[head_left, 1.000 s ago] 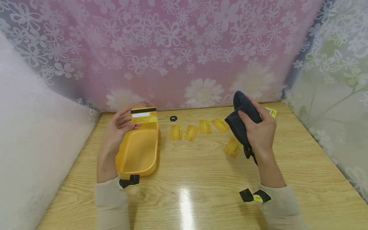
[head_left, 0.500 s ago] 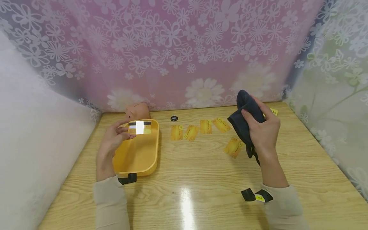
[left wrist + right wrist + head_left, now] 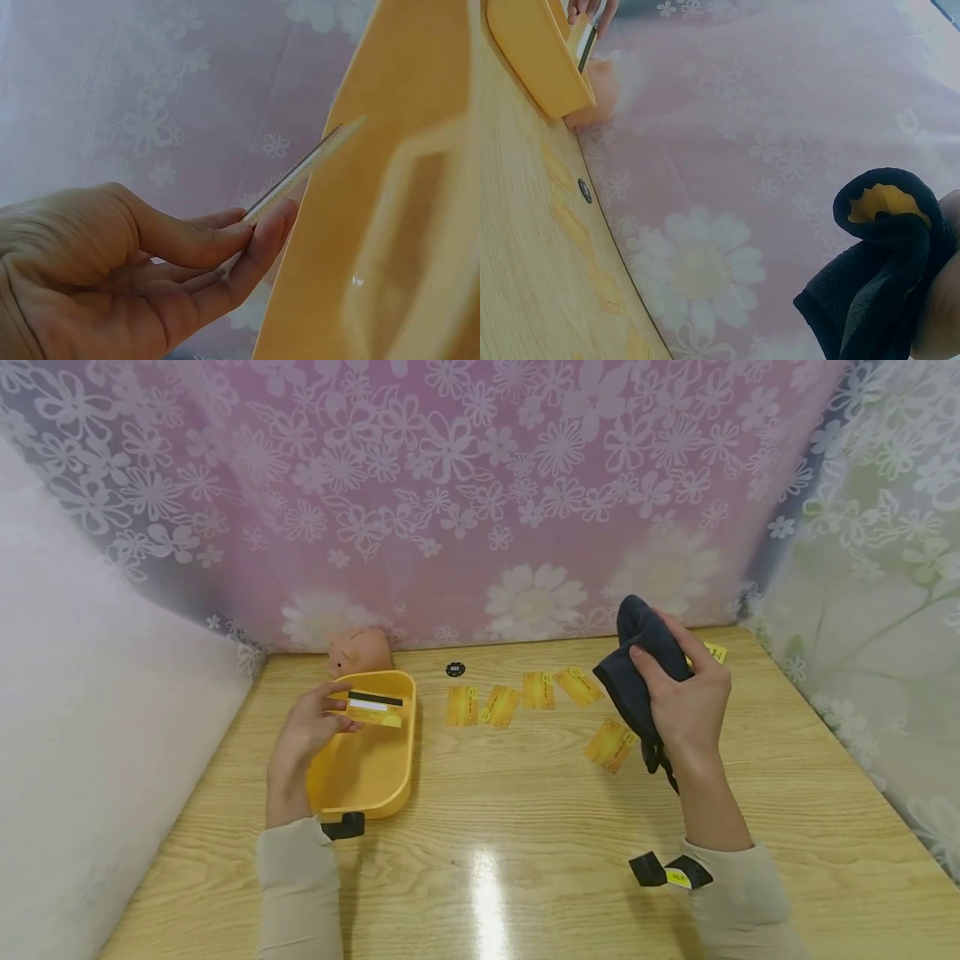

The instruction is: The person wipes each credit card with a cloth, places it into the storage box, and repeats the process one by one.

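Note:
In the head view my left hand (image 3: 303, 735) pinches a yellow bank card (image 3: 375, 710) with a black stripe and a white strip, between thumb and fingertips. The card is tilted over the far part of a yellow plastic bin (image 3: 408, 752). The left wrist view shows the card (image 3: 296, 176) almost edge-on, beside the bin's wall (image 3: 405, 82). My right hand (image 3: 690, 693) grips a dark blue cloth pouch (image 3: 637, 652) above the table, with a black cord dangling below. Something yellow (image 3: 889, 202) shows inside the pouch's rolled opening in the right wrist view.
Several yellow cards (image 3: 537, 691) lie across the middle of the wooden table (image 3: 450, 877). Another card (image 3: 717, 652) is partly hidden behind my right hand. A black chip (image 3: 455, 669) and a pink piggy bank (image 3: 363, 650) sit near the back curtain (image 3: 480, 510).
My left hand has lowered the bank card from above the bin's far rim to over its inside, uncovering the piggy bank. My right hand with the pouch has shifted slightly right.

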### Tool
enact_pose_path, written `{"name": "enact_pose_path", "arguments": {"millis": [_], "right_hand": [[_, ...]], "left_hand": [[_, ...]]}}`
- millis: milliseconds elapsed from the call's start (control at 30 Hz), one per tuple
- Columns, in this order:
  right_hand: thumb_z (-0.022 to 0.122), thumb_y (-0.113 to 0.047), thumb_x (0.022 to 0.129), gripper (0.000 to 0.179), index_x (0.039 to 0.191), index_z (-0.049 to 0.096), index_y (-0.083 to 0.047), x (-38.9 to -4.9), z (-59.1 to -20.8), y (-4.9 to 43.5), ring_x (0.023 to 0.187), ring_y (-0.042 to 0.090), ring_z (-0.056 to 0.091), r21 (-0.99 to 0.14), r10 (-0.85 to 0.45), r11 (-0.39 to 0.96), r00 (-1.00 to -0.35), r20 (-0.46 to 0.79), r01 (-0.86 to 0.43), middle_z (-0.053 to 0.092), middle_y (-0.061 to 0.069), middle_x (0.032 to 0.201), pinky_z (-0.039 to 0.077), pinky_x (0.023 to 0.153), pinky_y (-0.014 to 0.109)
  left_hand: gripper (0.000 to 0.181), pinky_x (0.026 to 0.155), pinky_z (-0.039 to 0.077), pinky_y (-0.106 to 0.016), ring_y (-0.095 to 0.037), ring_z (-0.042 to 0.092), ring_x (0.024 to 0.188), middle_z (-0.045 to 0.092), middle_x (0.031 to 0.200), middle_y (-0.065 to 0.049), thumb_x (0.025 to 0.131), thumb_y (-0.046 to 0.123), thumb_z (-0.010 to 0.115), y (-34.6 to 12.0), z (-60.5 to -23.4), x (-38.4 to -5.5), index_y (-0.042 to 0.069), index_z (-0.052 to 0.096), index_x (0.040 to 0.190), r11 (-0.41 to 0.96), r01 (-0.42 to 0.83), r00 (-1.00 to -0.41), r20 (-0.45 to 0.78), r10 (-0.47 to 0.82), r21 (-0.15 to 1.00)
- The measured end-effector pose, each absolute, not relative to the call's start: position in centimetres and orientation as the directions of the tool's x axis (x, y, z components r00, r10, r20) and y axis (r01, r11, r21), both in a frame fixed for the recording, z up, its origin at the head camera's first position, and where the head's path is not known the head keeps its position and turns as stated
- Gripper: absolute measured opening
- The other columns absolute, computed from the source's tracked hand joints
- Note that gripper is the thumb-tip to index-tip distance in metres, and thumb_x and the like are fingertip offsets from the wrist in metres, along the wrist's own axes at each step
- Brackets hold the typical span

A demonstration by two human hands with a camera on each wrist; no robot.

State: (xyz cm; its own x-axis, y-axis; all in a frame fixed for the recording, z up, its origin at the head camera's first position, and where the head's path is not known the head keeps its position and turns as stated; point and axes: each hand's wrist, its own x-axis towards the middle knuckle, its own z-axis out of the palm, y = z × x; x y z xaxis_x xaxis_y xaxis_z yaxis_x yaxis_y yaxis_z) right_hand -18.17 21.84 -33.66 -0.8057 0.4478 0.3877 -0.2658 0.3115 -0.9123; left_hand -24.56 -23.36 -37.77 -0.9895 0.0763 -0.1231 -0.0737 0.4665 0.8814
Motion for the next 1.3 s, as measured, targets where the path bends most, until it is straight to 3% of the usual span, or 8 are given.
{"name": "enact_pose_path", "arguments": {"millis": [167,300,600,867,1033,1300], "right_hand": [[0.079,-0.024,0.095,0.047,0.138,0.068,-0.038,-18.2,-33.7,21.9,0.11,0.024,0.073,-0.911,0.449,0.311,-0.803,0.392,-0.271,0.062,0.0,0.145,0.059,0.077,0.014],[0.079,-0.024,0.095,0.047,0.138,0.068,-0.037,-18.3,-33.6,21.9,0.111,0.025,0.073,-0.906,0.447,0.32,-0.799,0.401,-0.276,0.062,0.0,0.145,0.059,0.078,0.014],[0.078,-0.023,0.095,0.045,0.138,0.069,-0.036,-18.1,-33.7,21.7,0.115,0.03,0.071,-0.891,0.438,0.343,-0.788,0.433,-0.298,0.063,-0.001,0.144,0.059,0.08,0.014],[0.078,-0.022,0.096,0.045,0.138,0.069,-0.036,-18.1,-33.7,21.7,0.116,0.031,0.07,-0.893,0.435,0.335,-0.792,0.429,-0.3,0.063,0.0,0.144,0.059,0.08,0.015],[0.078,-0.023,0.096,0.045,0.138,0.069,-0.037,-18.1,-33.6,21.8,0.114,0.03,0.071,-0.893,0.445,0.342,-0.787,0.428,-0.292,0.063,0.0,0.144,0.059,0.079,0.014],[0.078,-0.024,0.095,0.045,0.138,0.068,-0.037,-18.0,-33.6,21.8,0.111,0.027,0.073,-0.899,0.447,0.332,-0.791,0.417,-0.287,0.063,0.0,0.144,0.059,0.078,0.014]], "left_hand": [[0.067,0.09,0.063,-0.039,-0.023,0.074,0.089,0.043,0.143,-0.039,0.095,-0.022,0.054,-23.0,-38.1,-24.7,-0.004,0.038,0.158,0.471,-0.094,-0.982,-0.159,0.1,0.877],[0.065,0.085,0.064,-0.038,-0.025,0.073,0.086,0.048,0.135,-0.042,0.093,-0.024,0.053,-22.4,-38.7,-25.0,-0.012,0.037,0.155,0.474,-0.073,-0.981,-0.148,0.124,0.878],[0.059,0.086,0.064,-0.042,-0.041,0.073,0.095,0.054,0.13,-0.043,0.096,-0.02,0.053,-22.0,-39.8,-25.3,-0.016,0.036,0.152,0.516,-0.057,-0.979,-0.148,0.139,0.855],[0.057,0.095,0.06,-0.05,-0.046,0.068,0.113,0.054,0.139,-0.038,0.108,0.012,0.056,-22.3,-39.3,-25.2,-0.011,0.035,0.156,0.543,-0.07,-0.97,-0.184,0.159,0.837],[0.063,0.1,0.058,-0.05,-0.046,0.063,0.121,0.045,0.151,-0.033,0.112,0.035,0.047,-22.4,-39.1,-25.2,-0.008,0.034,0.158,0.549,-0.135,-0.96,-0.247,0.135,0.825],[0.079,0.104,0.055,-0.053,-0.05,0.054,0.131,0.043,0.15,-0.036,0.111,0.051,0.037,-22.6,-39.1,-25.0,-0.01,0.024,0.16,0.572,-0.15,-0.952,-0.274,0.137,0.807]]}}
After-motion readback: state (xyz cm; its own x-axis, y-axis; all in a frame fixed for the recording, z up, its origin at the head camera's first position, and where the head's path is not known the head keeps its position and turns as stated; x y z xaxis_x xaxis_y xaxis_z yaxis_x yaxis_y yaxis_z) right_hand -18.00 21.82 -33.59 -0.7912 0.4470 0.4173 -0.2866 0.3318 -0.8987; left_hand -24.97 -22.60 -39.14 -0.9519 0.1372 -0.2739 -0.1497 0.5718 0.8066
